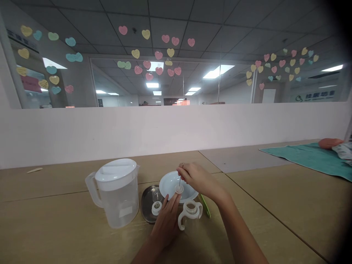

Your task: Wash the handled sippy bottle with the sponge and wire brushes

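My left hand (pixel 166 216) pinches a small round translucent part (pixel 179 189) over the rim of a white bowl (pixel 167 183). My right hand (pixel 196 178) is closed on a thin stick-like tool (pixel 179 180) whose tip points down into that part. A white two-handled ring piece (pixel 189 213) lies just in front of the bowl. A small white cap-like piece (pixel 156 208) rests on a round metal lid (pixel 147 201) beside my left hand.
A translucent plastic pitcher (pixel 117 192) with a white lid stands at the left on the wooden table (pixel 55 220). A green strip (pixel 205 206) lies right of the bowl. A teal cloth (pixel 308 156) with an orange object (pixel 330 143) lies far right. A white partition (pixel 176 128) runs behind.
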### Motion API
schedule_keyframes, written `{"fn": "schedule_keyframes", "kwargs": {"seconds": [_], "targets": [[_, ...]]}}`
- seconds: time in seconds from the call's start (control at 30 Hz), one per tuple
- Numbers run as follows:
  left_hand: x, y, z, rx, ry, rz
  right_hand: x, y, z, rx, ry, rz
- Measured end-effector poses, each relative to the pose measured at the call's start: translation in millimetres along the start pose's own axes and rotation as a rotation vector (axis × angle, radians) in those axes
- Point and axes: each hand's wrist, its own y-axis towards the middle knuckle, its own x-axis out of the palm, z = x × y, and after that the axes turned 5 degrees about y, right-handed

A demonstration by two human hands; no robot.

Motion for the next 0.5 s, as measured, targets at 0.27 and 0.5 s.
{"fn": "schedule_keyframes", "kwargs": {"seconds": [0.27, 0.5], "targets": [[-1.0, 2.2, 0.0, -0.009, -0.032, -0.011, -4.4, -3.2, 0.7, 0.001, 0.025, -0.018], [-2.0, 1.6, 0.4, -0.006, -0.007, -0.031, -2.4, -1.9, -3.3, -0.027, 0.049, -0.042]]}}
